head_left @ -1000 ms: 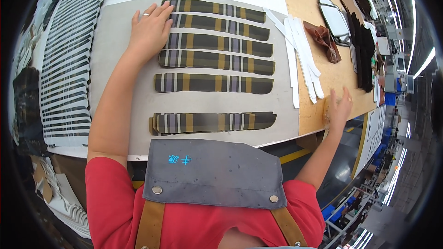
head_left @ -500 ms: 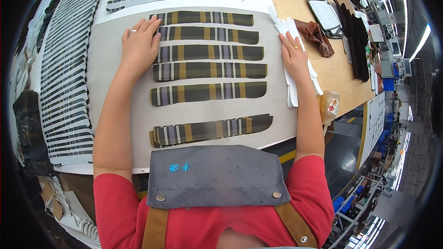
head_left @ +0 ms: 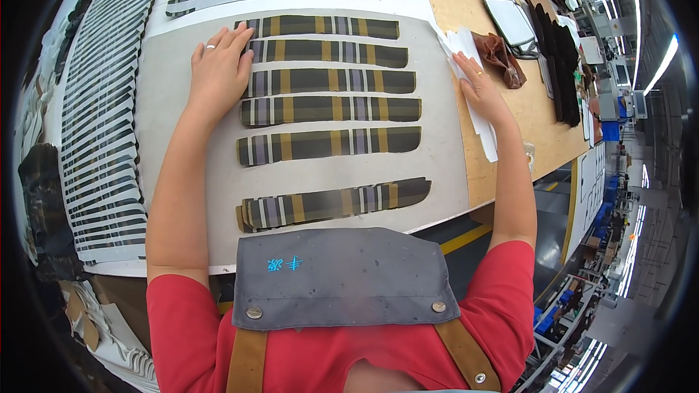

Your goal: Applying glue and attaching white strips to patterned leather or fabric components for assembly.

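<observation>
separate plaid strips (head_left: 306, 82): 5 | plaid pile (head_left: 331, 204): 1 | brown piece (head_left: 502, 65): 1 | white strips (head_left: 486, 142): several, count unclear

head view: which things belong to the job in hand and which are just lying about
Likely in the job:
plaid strips, at the left hand
white strips, at the right hand
grey sheet

Seemingly just lying about:
crumpled brown piece
black-framed item
dark pieces
</observation>
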`<state>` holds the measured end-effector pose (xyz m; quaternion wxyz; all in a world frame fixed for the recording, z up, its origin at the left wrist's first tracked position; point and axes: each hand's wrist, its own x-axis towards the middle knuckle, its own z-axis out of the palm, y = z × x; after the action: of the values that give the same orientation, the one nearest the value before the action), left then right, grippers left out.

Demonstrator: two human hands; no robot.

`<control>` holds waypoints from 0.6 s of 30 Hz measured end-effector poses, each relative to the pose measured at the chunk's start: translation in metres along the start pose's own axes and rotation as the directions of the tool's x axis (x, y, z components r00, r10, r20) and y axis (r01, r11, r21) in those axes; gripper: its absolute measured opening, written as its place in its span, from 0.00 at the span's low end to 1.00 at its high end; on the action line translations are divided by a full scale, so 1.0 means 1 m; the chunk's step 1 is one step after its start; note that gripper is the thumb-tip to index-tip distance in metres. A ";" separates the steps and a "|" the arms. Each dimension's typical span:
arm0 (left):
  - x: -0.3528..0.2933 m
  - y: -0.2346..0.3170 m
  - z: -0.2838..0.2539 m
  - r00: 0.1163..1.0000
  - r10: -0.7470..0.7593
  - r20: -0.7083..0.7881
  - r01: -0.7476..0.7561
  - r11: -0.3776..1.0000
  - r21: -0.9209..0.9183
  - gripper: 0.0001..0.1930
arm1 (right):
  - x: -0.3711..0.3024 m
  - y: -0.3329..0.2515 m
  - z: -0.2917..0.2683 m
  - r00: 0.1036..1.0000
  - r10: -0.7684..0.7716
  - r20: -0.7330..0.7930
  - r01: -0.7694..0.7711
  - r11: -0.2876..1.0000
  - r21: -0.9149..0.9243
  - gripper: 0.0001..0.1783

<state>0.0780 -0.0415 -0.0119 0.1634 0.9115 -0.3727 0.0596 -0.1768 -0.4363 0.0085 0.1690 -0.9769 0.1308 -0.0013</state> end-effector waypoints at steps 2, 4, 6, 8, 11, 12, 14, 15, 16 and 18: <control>0.000 0.000 0.000 1.000 -0.003 -0.002 0.003 1.000 -0.001 0.19 | -0.013 -0.002 0.004 0.999 0.004 -0.037 -0.006 0.997 -0.072 0.29; 0.002 0.001 0.001 1.000 -0.001 0.000 0.001 1.000 0.004 0.19 | -0.022 -0.004 0.010 0.993 0.065 -0.099 -0.071 0.995 -0.067 0.29; 0.001 0.001 0.000 1.000 -0.001 -0.003 0.001 1.000 -0.002 0.19 | -0.028 -0.019 0.012 0.979 0.126 -0.159 -0.135 0.990 -0.047 0.30; 0.001 0.000 0.000 1.000 0.003 -0.006 -0.003 1.000 -0.008 0.19 | -0.036 -0.032 0.003 0.968 0.211 -0.132 -0.235 0.952 -0.197 0.31; 0.001 -0.003 0.000 1.000 0.002 -0.003 -0.002 1.000 -0.029 0.19 | -0.048 -0.034 0.005 0.969 0.222 -0.105 -0.245 0.878 -0.411 0.32; 0.002 -0.003 0.000 1.000 0.001 0.002 -0.001 1.000 -0.030 0.18 | -0.052 -0.033 0.006 0.968 0.225 -0.108 -0.249 0.877 -0.411 0.32; 0.003 -0.003 0.001 1.000 0.004 0.007 -0.004 0.999 -0.032 0.18 | -0.060 -0.036 0.010 0.973 0.165 -0.163 -0.228 0.808 -0.543 0.33; 0.004 -0.004 0.001 1.000 0.007 0.008 -0.006 0.999 -0.048 0.18 | -0.061 -0.042 0.010 0.972 0.169 -0.165 -0.232 0.808 -0.542 0.33; 0.004 -0.004 0.001 1.000 0.009 0.010 -0.008 0.998 -0.065 0.18 | -0.062 -0.051 0.009 0.969 0.165 -0.185 -0.241 0.799 -0.550 0.33; 0.004 -0.003 0.001 1.000 0.006 0.016 -0.005 0.996 -0.085 0.18 | -0.062 -0.062 0.003 0.965 0.161 -0.206 -0.250 0.793 -0.556 0.32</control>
<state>0.0827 -0.0423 -0.0125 0.1989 0.9031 -0.3789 0.0365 -0.2203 -0.3631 0.0288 -0.1461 -0.9589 0.2427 -0.0155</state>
